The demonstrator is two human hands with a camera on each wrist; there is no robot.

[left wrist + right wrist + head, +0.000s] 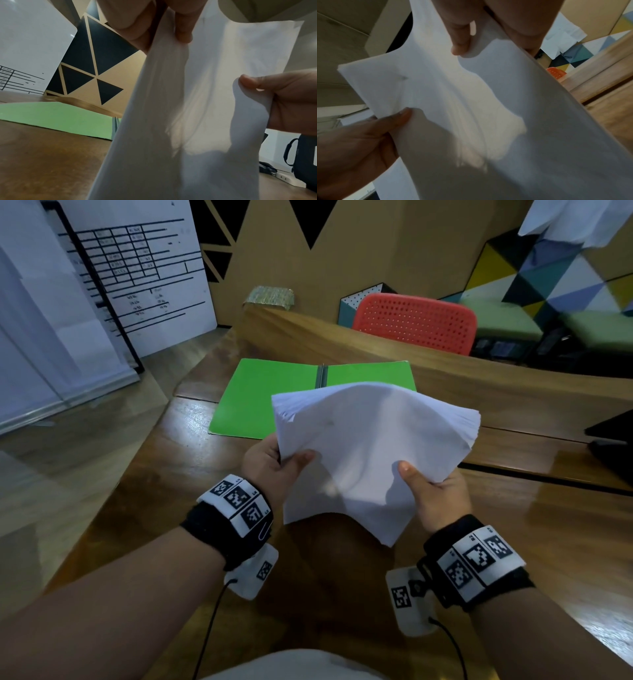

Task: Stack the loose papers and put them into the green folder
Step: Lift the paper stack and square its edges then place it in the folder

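Note:
A stack of white papers [370, 446] is held up above the wooden table, bowed in the middle. My left hand [274, 463] grips its left edge with the thumb on top. Along the opposite edge, my right hand [435, 494] grips the stack the same way. The green folder [260, 395] lies open and flat on the table behind the papers, its right half partly hidden by them. In the left wrist view the papers [188, 108] fill the middle and the green folder [60, 119] lies at left. The right wrist view is mostly taken up by the papers [471, 108].
The wooden table [154, 491] has a raised wooden divider [376, 350] behind the folder. A red perforated chair [416, 323] stands beyond it. A whiteboard [137, 268] leans at left. A dark object [613, 440] sits at the table's right edge.

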